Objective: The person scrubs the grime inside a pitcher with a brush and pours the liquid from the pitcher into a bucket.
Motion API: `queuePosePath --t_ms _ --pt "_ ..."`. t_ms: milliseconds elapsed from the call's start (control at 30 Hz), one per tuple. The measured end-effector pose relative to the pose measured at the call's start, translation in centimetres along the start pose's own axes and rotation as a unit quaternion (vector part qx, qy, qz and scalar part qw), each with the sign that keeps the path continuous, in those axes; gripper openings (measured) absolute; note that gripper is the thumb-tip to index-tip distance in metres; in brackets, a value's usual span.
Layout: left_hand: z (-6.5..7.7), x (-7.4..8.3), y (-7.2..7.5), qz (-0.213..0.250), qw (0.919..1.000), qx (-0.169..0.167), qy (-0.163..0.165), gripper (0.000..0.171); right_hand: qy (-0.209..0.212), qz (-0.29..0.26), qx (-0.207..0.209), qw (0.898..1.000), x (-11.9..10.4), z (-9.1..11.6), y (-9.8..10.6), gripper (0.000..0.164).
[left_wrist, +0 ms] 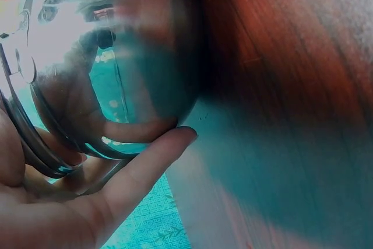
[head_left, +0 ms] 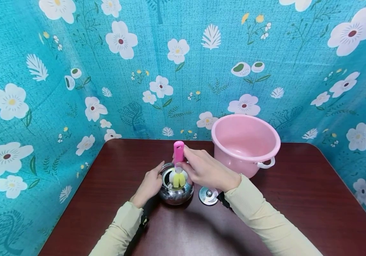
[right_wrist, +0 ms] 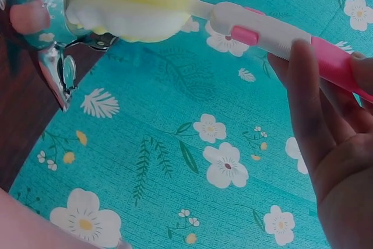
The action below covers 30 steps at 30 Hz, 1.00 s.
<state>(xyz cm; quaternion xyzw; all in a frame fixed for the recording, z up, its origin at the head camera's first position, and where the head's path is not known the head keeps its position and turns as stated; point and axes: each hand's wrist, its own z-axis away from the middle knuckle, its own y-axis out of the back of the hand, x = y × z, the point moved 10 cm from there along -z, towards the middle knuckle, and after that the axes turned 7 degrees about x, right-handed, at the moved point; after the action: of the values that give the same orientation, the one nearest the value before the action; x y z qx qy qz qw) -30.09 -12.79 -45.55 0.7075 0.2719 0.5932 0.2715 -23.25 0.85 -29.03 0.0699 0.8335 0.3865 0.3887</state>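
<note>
**A Scrub, Seemingly Midway**

At left on a dark table (head_left: 115, 167), a person's left hand (head_left: 149, 185) steadies a steel pot (head_left: 175, 197), fingers bent about its rim side, one laid along the belly. The pot stands upright near the middle, its mouth uncovered. A pink-handled brush (head_left: 179, 153) rises from it, yellow-and-white sponge (head_left: 179, 180) partway into the opening. The right hand (head_left: 200, 169) pinches the handle between thumb and fingers. Beside the pot, farther right, lies the lid (head_left: 208, 196); beyond it stands a pink bucket (head_left: 231, 165). By the look of it, uncovering is done and scrubbing in progress; the brush is not yet out, nor the lid back on. How clean the inside is cannot be told.
</note>
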Motion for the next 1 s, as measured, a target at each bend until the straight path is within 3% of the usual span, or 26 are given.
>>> queuePosePath --t_ms 267,1000 --pt "0.1 0.1 0.1 0.002 1.0000 0.002 0.001 0.054 -0.019 -0.045 -0.001 0.999 0.7 -0.1 -0.1 0.018" --pt "0.1 0.1 0.3 0.000 0.9999 0.016 -0.005 0.054 -0.010 -0.052 0.034 0.998 1.2 -0.4 0.0 0.022"
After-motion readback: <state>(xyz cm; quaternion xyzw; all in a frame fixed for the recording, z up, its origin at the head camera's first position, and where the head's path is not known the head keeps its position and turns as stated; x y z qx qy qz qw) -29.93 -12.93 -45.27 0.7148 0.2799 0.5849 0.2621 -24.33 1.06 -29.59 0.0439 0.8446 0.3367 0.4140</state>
